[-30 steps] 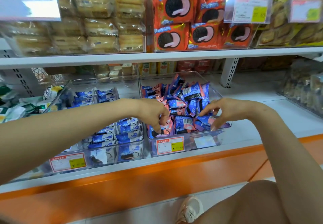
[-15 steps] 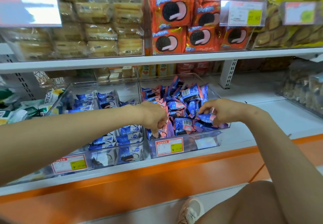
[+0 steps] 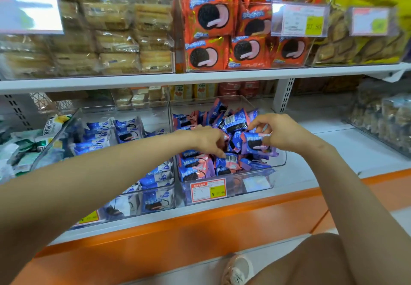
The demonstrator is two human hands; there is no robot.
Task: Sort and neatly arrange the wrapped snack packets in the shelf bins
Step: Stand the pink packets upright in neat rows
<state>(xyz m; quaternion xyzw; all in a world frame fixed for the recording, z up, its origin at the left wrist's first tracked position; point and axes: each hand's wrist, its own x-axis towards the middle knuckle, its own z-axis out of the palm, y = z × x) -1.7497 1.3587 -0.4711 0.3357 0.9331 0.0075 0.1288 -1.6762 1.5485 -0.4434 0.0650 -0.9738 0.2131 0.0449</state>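
Your right hand (image 3: 282, 132) pinches a blue-pink packet (image 3: 255, 143) atop the jumbled heap (image 3: 200, 169) in the bin (image 3: 275, 169), evidently to reseat it squarely; your left hand (image 3: 206, 139), at its 9 o'clock, curls into the heap, grip undeterminable.

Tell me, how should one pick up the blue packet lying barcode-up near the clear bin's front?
Probably pinch the barcode-up packet by its flat crimped end seam, coming from above: it lies on top of the heap, and the bin walls block its sides.
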